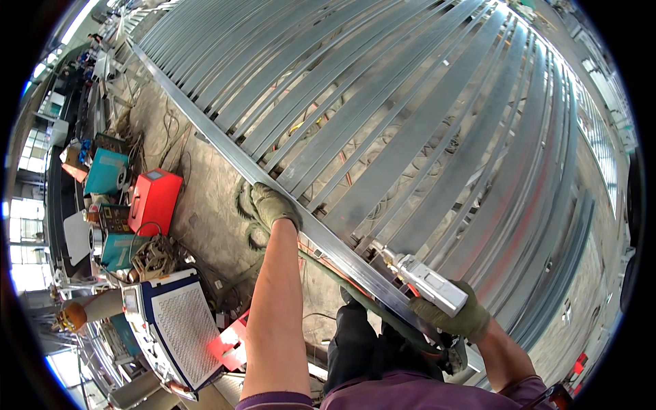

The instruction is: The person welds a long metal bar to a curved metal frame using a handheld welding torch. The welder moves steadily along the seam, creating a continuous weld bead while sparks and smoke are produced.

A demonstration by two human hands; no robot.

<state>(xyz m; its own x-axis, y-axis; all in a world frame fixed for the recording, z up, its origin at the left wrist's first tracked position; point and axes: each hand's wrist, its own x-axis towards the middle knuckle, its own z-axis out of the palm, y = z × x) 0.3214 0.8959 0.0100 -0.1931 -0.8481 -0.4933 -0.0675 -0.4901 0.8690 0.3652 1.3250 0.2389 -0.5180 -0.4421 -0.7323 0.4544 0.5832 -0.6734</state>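
My left hand (275, 206), in a green work glove, closes over the outer edge of a long steel rail (232, 156). This rail runs diagonally along the near side of a large frame of parallel flat metal bars (374, 186). In my right hand (465, 311), also gloved, is a boxy silver-grey welding gun (432, 281). Its narrow tip points up and left, close to where a bar meets the rail; whether it touches cannot be made out. A thick dark green hose (369, 309) passes below the rail near my legs. The gun's handle is mostly hidden by the glove.
A white and blue machine (183, 333), a red box (154, 198) and teal machines (107, 171) stand on the floor at left. Loose cables lie beneath the frame and beside the machines. More metal bars (564, 270) lie along the right side.
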